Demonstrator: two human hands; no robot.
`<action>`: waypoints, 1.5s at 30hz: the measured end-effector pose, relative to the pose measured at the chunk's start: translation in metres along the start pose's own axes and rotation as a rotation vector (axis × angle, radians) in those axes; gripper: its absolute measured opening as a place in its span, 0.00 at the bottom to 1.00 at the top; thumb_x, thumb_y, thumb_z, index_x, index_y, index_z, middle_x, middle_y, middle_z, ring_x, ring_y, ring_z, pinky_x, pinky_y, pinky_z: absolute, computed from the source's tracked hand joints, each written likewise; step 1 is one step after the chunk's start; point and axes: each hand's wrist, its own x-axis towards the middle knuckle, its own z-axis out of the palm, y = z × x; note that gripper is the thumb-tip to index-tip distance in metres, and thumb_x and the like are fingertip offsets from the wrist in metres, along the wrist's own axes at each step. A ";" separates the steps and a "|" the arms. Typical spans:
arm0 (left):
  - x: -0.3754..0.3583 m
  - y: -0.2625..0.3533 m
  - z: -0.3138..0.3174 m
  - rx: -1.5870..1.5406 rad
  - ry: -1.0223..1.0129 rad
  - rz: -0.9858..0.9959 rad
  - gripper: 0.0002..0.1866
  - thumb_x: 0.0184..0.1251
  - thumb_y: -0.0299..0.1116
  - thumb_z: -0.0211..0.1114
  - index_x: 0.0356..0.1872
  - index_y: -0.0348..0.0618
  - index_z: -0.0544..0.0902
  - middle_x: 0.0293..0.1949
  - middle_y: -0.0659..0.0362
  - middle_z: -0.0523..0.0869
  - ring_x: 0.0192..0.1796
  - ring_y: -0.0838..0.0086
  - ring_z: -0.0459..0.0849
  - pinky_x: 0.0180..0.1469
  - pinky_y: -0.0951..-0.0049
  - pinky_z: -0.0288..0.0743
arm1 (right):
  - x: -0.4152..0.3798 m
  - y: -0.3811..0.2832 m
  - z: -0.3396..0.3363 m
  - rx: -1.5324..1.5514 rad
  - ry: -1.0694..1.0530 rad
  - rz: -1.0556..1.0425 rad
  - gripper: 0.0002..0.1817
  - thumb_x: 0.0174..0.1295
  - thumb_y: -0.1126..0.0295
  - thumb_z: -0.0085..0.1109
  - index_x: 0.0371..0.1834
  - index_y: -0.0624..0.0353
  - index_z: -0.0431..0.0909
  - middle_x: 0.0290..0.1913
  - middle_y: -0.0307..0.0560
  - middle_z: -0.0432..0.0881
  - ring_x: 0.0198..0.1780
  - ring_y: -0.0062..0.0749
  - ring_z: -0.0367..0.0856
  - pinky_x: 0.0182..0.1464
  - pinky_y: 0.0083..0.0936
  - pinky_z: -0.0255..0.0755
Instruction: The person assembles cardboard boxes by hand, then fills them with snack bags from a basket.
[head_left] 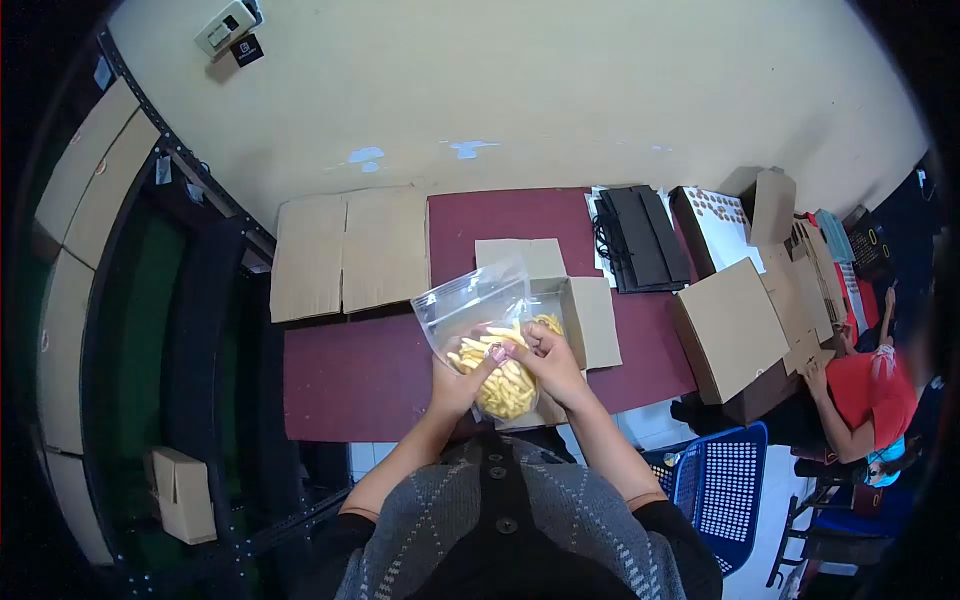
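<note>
Filled clear bag (500, 375) in two bare hands, as seen from within the room; clock positions are the wearer's, twelve straight ahead. The bag is at twelve o'clock, close to the body, above the near part of the maroon table (350, 390) and overlapping an open carton (595, 320) just toward one o'clock.

Progress: the pale yellow finger-shaped pieces (508, 392) already fill the bag's lower part, and its upper part is unfilled. Whether its mouth is sealed cannot be told. The bag is in hand, not set down; similar yellow pieces (548, 322) show within the carton, whose flaps stand open.

Grip: the left hand (452, 385) is clamped on the bag's side at seven o'clock, thumb across the front. The right hand (555, 365) is closed at its three o'clock edge, thumb and fingers drawn together on the plastic. A small pink patch lies by the thumbs; its nature is unclear.

Surroundings: black folded stack (642, 240), one o'clock; blue basket (715, 490), four o'clock; co-worker (880, 400), three o'clock, well apart.
</note>
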 end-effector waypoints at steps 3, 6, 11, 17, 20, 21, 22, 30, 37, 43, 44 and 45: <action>0.006 -0.010 -0.014 -0.021 -0.014 -0.050 0.12 0.60 0.24 0.63 0.44 0.33 0.78 0.41 0.54 0.82 0.45 0.74 0.80 0.48 0.75 0.75 | -0.004 -0.013 0.006 -0.075 0.003 0.059 0.18 0.62 0.71 0.59 0.53 0.68 0.72 0.43 0.43 0.81 0.44 0.20 0.78 0.48 0.18 0.71; 0.010 -0.018 -0.023 -0.173 -0.035 -0.134 0.11 0.62 0.25 0.61 0.44 0.34 0.78 0.42 0.55 0.82 0.45 0.74 0.81 0.48 0.75 0.75 | -0.003 -0.009 -0.001 -0.037 -0.005 0.057 0.16 0.62 0.69 0.59 0.50 0.67 0.74 0.42 0.43 0.81 0.42 0.19 0.78 0.45 0.17 0.71; 0.015 -0.011 -0.036 0.168 -0.469 -0.216 0.30 0.58 0.31 0.68 0.61 0.38 0.66 0.52 0.55 0.77 0.51 0.72 0.78 0.54 0.72 0.73 | -0.004 -0.029 -0.031 -0.032 0.168 0.081 0.11 0.63 0.70 0.57 0.46 0.62 0.75 0.38 0.42 0.81 0.37 0.21 0.80 0.39 0.20 0.75; 0.028 -0.043 -0.041 -0.035 -0.450 -0.424 0.41 0.52 0.32 0.73 0.66 0.45 0.59 0.61 0.48 0.66 0.55 0.66 0.76 0.56 0.68 0.72 | -0.002 -0.009 -0.072 0.213 0.533 -0.176 0.08 0.63 0.72 0.55 0.44 0.60 0.72 0.36 0.44 0.81 0.35 0.24 0.81 0.36 0.21 0.76; 0.063 -0.046 -0.038 0.007 -0.121 -0.306 0.39 0.52 0.29 0.72 0.65 0.48 0.61 0.56 0.52 0.70 0.51 0.70 0.77 0.48 0.72 0.77 | -0.006 0.000 -0.073 0.099 0.643 -0.174 0.10 0.63 0.72 0.56 0.46 0.60 0.71 0.37 0.44 0.81 0.37 0.25 0.82 0.36 0.21 0.76; 0.077 -0.047 -0.038 0.046 -0.129 -0.237 0.38 0.52 0.30 0.72 0.65 0.47 0.61 0.57 0.50 0.69 0.53 0.67 0.76 0.51 0.69 0.75 | -0.007 0.008 -0.074 0.003 0.701 -0.171 0.12 0.63 0.73 0.56 0.48 0.60 0.70 0.37 0.44 0.81 0.38 0.25 0.82 0.36 0.20 0.76; 0.088 -0.052 -0.038 0.084 -0.141 -0.167 0.38 0.52 0.31 0.72 0.65 0.47 0.61 0.58 0.49 0.67 0.56 0.65 0.74 0.55 0.65 0.73 | -0.003 0.018 -0.075 -0.087 0.684 -0.193 0.15 0.62 0.73 0.57 0.50 0.61 0.68 0.34 0.46 0.81 0.35 0.25 0.82 0.32 0.19 0.76; 0.085 -0.083 -0.025 0.932 -0.289 0.323 0.29 0.55 0.26 0.64 0.61 0.43 0.66 0.62 0.44 0.62 0.67 0.47 0.59 0.68 0.57 0.56 | 0.001 0.058 -0.074 -1.251 0.918 -0.077 0.28 0.55 0.71 0.60 0.59 0.63 0.62 0.40 0.61 0.75 0.45 0.48 0.75 0.46 0.38 0.69; 0.058 -0.119 -0.015 1.234 -0.589 0.413 0.27 0.63 0.37 0.58 0.61 0.38 0.68 0.68 0.42 0.58 0.71 0.48 0.54 0.71 0.58 0.49 | 0.047 0.099 -0.069 -1.313 0.588 -0.137 0.26 0.60 0.65 0.54 0.61 0.61 0.63 0.58 0.63 0.66 0.60 0.60 0.63 0.61 0.47 0.57; 0.054 -0.147 -0.022 1.564 -0.596 0.306 0.33 0.66 0.46 0.52 0.68 0.40 0.59 0.70 0.46 0.55 0.72 0.55 0.53 0.73 0.61 0.43 | 0.078 0.156 -0.090 -1.385 0.354 0.073 0.34 0.68 0.48 0.37 0.72 0.54 0.47 0.73 0.64 0.44 0.73 0.62 0.35 0.71 0.51 0.36; 0.052 -0.150 -0.022 1.581 -0.566 0.348 0.33 0.66 0.46 0.51 0.69 0.40 0.58 0.70 0.46 0.55 0.72 0.55 0.52 0.73 0.61 0.42 | 0.078 0.152 -0.091 -1.262 0.275 0.201 0.34 0.69 0.47 0.33 0.73 0.54 0.45 0.73 0.62 0.41 0.74 0.62 0.32 0.72 0.50 0.35; 0.051 -0.150 -0.022 1.548 -0.556 0.334 0.33 0.65 0.46 0.52 0.68 0.38 0.59 0.69 0.44 0.56 0.72 0.56 0.52 0.72 0.59 0.43 | 0.079 0.155 -0.093 -1.228 0.288 0.182 0.34 0.69 0.46 0.33 0.73 0.53 0.46 0.73 0.62 0.42 0.73 0.64 0.34 0.72 0.49 0.35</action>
